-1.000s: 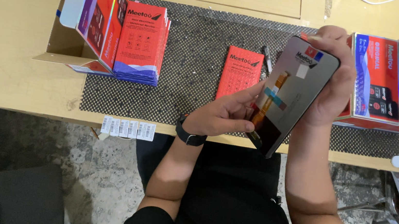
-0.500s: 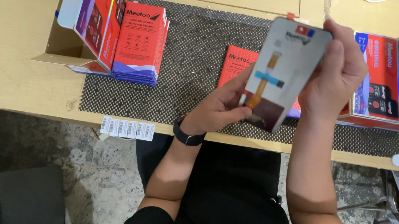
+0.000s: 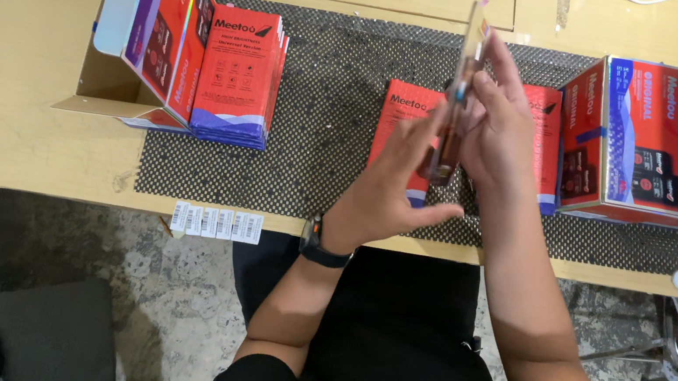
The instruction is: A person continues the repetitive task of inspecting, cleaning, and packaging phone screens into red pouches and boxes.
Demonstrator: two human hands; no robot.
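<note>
Head view, looking down. I read the phone screen panel [image 3: 461, 93] as turned edge-on to the camera, so that only its thin side shows; its long axis runs away from me, from near the wrists toward the far edge of the surface [image 3: 27, 147]. The panel stands raised above the black mesh mat [image 3: 321, 126], between the two hands. The right hand [image 3: 502, 134] lies on the panel's right side, its fingers [image 3: 487, 65] closed against the edge and upper face, gripping it. The left hand [image 3: 387, 193] lies on the panel's left, fingers spread and extended, palm toward the panel's lower end; I cannot tell whether it touches or only flanks it. The right hand is thus the nearer, bearing hand. Directly below the panel a flat red box [image 3: 406, 125] lies on the mat. A stack of red boxes [image 3: 236, 70] stands well apart at left.
</note>
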